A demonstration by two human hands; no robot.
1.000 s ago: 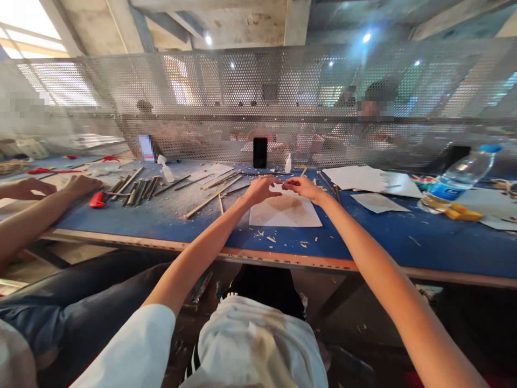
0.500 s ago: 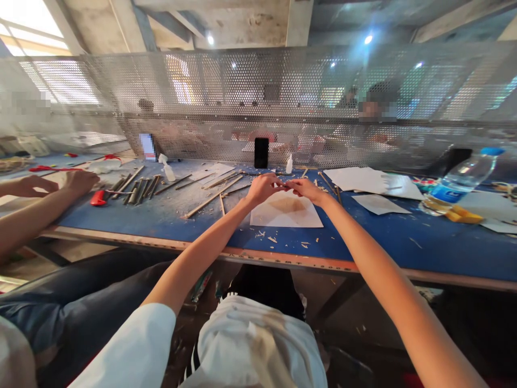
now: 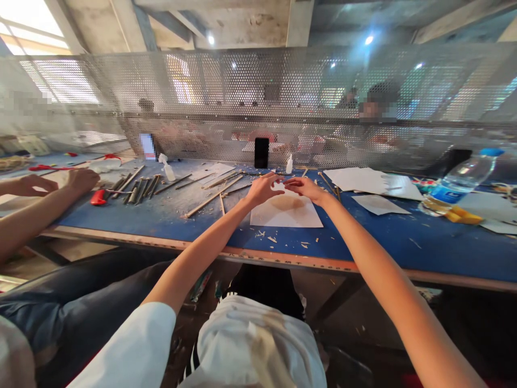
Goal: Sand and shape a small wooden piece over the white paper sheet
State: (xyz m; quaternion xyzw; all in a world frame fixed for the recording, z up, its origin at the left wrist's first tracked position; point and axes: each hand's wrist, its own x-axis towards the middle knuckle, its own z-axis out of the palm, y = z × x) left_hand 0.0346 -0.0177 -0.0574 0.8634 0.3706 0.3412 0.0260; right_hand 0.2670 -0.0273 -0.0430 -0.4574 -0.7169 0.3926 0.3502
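Observation:
Above a white paper sheet (image 3: 286,217) with a brownish patch, my left hand (image 3: 262,188) and my right hand (image 3: 306,189) face each other, fingertips close together. My left fingers are curled towards the thumb, around something too small to make out. The fingers of my right hand are bent, and what they hold, if anything, is too small to tell. Behind the hands stand a black phone (image 3: 261,153) and a small white bottle (image 3: 289,164). Pale shavings (image 3: 272,239) lie in front of the sheet.
Wooden sticks (image 3: 214,197) lie left of the sheet. A red-handled tool (image 3: 98,198) is near another person's hands (image 3: 81,181) at far left. Papers (image 3: 357,179), a water bottle (image 3: 460,178) and a yellow object (image 3: 463,214) are at right. A perforated metal screen (image 3: 226,129) stands behind.
My hands have come slightly apart, and a small gap shows between the fingertips. My right fingers have spread a little.

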